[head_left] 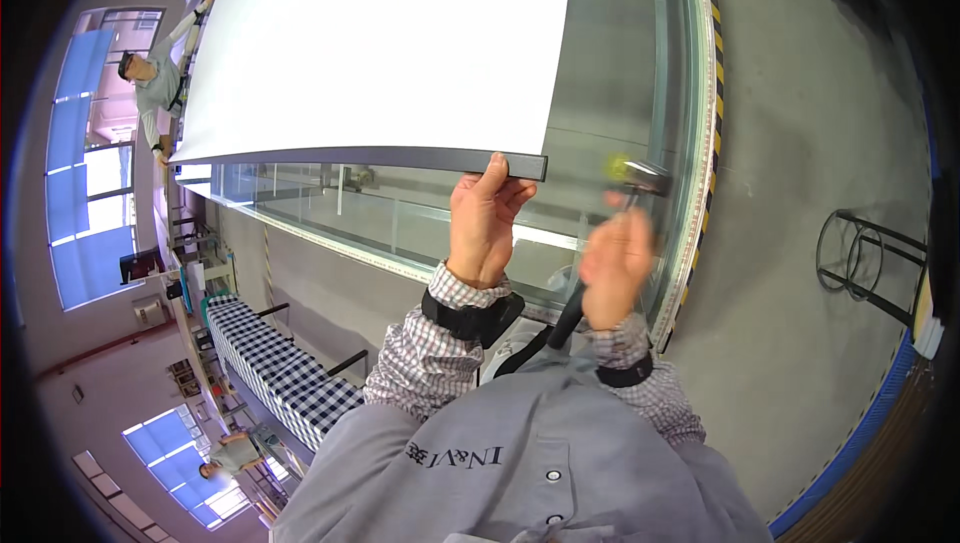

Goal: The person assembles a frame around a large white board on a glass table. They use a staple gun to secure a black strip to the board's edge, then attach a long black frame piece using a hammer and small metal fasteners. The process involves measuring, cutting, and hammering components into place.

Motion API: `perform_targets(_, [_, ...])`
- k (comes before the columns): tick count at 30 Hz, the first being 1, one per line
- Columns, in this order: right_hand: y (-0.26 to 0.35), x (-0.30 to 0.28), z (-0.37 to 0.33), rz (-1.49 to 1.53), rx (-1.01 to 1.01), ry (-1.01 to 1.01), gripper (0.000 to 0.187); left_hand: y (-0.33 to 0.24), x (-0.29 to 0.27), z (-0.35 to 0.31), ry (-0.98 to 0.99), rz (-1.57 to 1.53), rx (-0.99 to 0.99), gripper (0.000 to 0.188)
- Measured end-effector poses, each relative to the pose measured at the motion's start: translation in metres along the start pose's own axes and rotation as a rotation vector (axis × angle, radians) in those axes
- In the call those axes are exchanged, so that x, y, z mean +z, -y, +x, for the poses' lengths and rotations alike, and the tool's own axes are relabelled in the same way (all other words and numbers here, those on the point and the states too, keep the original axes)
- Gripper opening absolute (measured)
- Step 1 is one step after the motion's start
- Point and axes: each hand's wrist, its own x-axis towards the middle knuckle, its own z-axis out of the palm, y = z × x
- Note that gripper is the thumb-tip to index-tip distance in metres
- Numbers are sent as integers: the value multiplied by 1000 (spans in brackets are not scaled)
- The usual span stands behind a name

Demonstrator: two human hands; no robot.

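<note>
A large white sheet (390, 53) spreads over a glass-topped table, with a dark grey bar (350, 157) along its near edge. My left hand (482, 218) pinches this bar close to its right end, thumb on top and fingers beneath. To the right, my right hand (617, 258) is closed around the handle of a mallet (650, 179). The mallet's head, dark with a yellow-green end, is smeared by motion and stands apart from the bar's end. Its black handle shows below my fist. At the far left, a co-worker (155, 83) has both hands at the sheet's left edge.
The glass table (600, 93) has a pale frame with black-and-yellow striped tape (712, 123) along its right side. A black metal stand (870, 258) is on the grey floor at right. A checkered-cloth bench (270, 363) lies at lower left; another person (230, 455) is beyond it.
</note>
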Motion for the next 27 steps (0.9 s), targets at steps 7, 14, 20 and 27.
perform_targets(7, [16,-21,15,105,305,181,21,-2,-8,-2,5,11,2,19])
perform_targets(14, [12,-57,49,-1070,-366,592,19,-3,2,-4,-15,28,9,20])
perform_targets(20, [44,-29,91,-963,-674,733,35,-5,13,-3,-155,-32,105,17])
perform_targets(27, [59,14,148,-616,-898,1260,28,4,35,-5,-352,11,124,18])
